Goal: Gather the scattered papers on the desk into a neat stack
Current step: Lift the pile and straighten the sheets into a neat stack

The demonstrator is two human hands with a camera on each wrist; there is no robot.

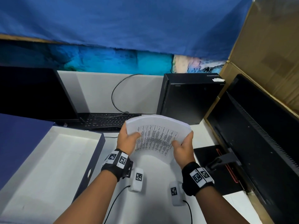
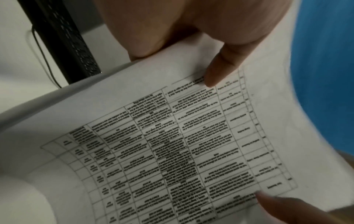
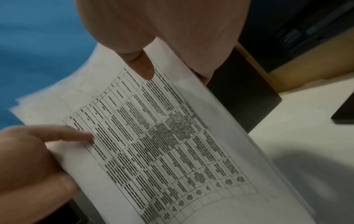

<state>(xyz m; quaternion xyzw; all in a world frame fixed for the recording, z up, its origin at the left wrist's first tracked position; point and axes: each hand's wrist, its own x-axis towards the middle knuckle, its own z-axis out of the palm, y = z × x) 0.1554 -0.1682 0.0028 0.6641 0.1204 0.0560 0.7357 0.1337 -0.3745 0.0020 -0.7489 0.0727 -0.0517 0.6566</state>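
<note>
We see left hand (image 1: 127,140) gripping the paper stack's (image 1: 157,135) left edge, thumb on top. Stack held above the desk (image 1: 155,207), just in front of the keyboard (image 1: 105,121), bowed. Right hand (image 1: 183,148) grips its right edge.

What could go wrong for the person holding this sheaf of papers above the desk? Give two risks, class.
1. The papers are pinched only at their side edges by the left hand and right hand, and they bow; loose sheets could slip out.
2. The far edges look fanned in the right wrist view, so the stack may end up uneven unless squared.
</note>
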